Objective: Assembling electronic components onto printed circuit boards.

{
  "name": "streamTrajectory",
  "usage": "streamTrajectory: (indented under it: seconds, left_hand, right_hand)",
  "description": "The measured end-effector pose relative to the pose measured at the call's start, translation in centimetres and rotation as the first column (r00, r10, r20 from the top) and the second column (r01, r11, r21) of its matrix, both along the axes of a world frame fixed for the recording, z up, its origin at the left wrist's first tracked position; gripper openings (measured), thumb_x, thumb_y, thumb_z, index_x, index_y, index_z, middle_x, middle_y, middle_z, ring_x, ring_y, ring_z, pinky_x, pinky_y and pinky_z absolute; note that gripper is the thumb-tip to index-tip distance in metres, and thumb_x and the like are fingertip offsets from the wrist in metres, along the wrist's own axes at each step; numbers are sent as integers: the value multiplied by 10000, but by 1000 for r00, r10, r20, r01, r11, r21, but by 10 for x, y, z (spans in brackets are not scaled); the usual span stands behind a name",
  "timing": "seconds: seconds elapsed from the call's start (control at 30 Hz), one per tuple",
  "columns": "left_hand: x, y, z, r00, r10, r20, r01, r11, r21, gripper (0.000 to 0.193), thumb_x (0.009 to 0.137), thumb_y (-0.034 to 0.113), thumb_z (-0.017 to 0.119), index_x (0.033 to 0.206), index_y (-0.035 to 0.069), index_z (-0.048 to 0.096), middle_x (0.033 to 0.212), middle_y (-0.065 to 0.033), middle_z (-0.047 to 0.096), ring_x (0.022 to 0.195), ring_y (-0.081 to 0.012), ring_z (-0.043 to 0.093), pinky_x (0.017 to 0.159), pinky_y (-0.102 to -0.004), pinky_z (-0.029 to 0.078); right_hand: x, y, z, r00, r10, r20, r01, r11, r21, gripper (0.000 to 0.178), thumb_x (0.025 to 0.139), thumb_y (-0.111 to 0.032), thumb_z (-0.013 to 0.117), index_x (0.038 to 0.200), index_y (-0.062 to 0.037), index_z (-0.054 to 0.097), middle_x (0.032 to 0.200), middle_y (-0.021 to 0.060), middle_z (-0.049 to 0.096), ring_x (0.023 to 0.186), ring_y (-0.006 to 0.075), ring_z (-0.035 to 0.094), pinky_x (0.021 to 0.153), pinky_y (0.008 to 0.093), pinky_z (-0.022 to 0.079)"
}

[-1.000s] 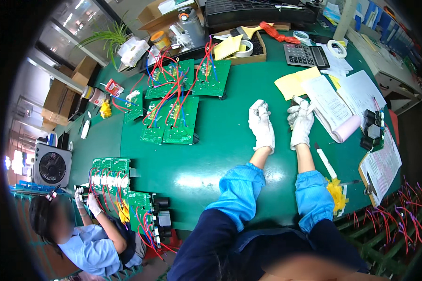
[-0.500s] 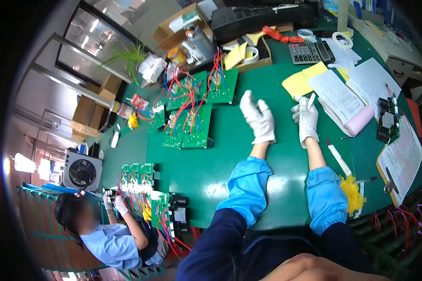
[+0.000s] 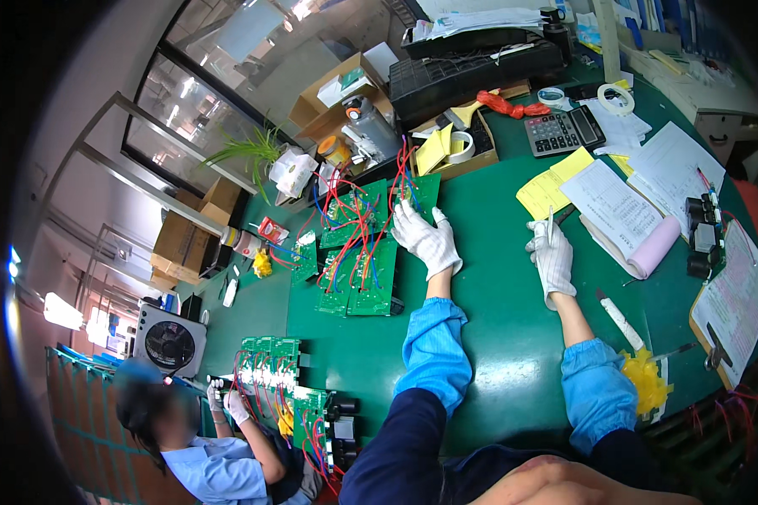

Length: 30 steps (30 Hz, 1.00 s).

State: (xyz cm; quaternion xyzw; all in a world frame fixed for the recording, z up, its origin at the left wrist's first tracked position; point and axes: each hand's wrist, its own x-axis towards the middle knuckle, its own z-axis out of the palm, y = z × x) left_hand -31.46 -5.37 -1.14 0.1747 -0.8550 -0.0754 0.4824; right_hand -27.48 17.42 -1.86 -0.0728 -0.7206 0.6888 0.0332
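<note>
My left hand (image 3: 429, 242), in a white glove, reaches over the right edge of a group of green circuit boards (image 3: 375, 282) with red and blue wires. Its fingers are stretched out and apart, the tips over the wires beside the upper right board (image 3: 428, 190). Whether they touch the board or wires I cannot tell. My right hand (image 3: 552, 263), also gloved, is closed around a slim, pale, pen-like tool (image 3: 550, 220) that points away from me. It rests on the green table below the yellow slips (image 3: 541, 195); most of the tool is hidden in the fingers.
To the right lie stapled papers (image 3: 611, 202), a clipboard (image 3: 737, 303), a wired black component (image 3: 701, 231) and a white-wrapped tool (image 3: 620, 321). A calculator (image 3: 564, 130) and tape rolls sit farther back. At lower left a co-worker (image 3: 219, 459) handles more wired boards (image 3: 265, 362).
My left hand has moved left from bare table to the edge of the boards. The right hand still grips the slim tool. The whole view has shifted slightly.
</note>
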Motion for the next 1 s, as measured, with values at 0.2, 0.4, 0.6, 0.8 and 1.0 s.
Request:
streamTrajectory:
  seconds: [0.2, 0.4, 0.6, 0.8, 1.0]
  left_hand:
    - [2, -2, 3, 990, -138, -6, 138, 983, 121, 732, 724, 227, 799, 1331, -4, 461, 1139, -192, 579, 1112, -372, 524, 988, -488, 373]
    - [37, 42, 1, 958, -285, -24, 285, 952, 106, 872, 657, 208, 833, 1385, -21, 410, 1073, -161, 582, 1026, -348, 535, 935, -465, 381]
    - [102, 77, 9, 896, -440, 52, 428, 890, 154, 792, 731, 244, 794, 1381, -6, 417, 1149, -169, 574, 1063, -338, 526, 977, -466, 370]
    - [154, 51, 11, 695, -719, -15, 698, 670, 252, 289, 898, 131, 601, 1178, 61, 624, 1107, -139, 625, 1058, -309, 576, 976, -417, 427]
    - [154, 38, -4, 933, -335, -134, 353, 769, 532, 309, 988, 150, 524, 1253, -7, 546, 1263, -161, 559, 1222, -277, 507, 1053, -379, 387]
  right_hand:
    - [-4, -1, -2, 999, -32, -6, 30, 977, -212, 314, 1002, -299, 503, 1076, -34, 655, 747, 21, 636, 567, 70, 583, 480, 223, 444]
    - [0, 2, 8, 999, -39, 35, 47, 962, -269, 326, 998, -307, 506, 1103, -36, 654, 727, 22, 612, 566, 65, 567, 483, 213, 438]
    - [1, 1, 8, 997, -65, -50, 54, 981, -187, 432, 991, -419, 493, 1130, -45, 660, 675, 40, 603, 496, 78, 485, 492, 235, 411]
    - [-5, 2, -2, 990, 23, -141, -25, 1000, -7, 316, 1008, -327, 489, 1135, -90, 655, 840, 79, 695, 648, 128, 611, 538, 284, 467]
    - [-2, 1, -18, 964, 177, -198, -166, 983, 72, 361, 1010, -336, 466, 1128, -70, 681, 704, 17, 591, 541, 87, 497, 479, 249, 383]
